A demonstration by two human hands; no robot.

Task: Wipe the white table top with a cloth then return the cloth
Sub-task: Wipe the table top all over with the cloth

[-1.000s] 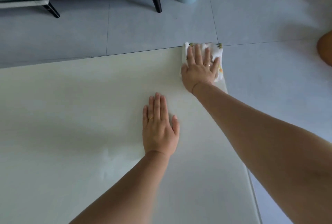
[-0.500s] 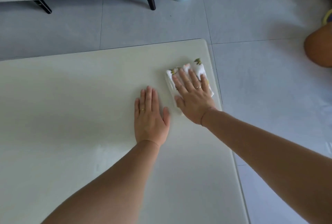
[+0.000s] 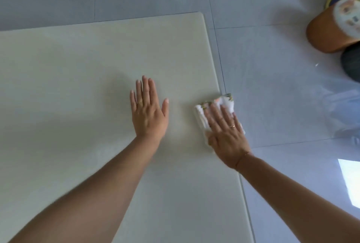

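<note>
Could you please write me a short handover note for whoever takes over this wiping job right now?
Left hand: flat on the table top, fingers straight, holding nothing.
Right hand: flat, fingers straight, pressing the cloth onto the table top.
The cloth is folded and lies at the right edge of the table top, with part of it past the edge.
Done: wiping is under way; how much is covered cannot be told.
Left: finish wiping, then return the cloth; its place is not in view.
</note>
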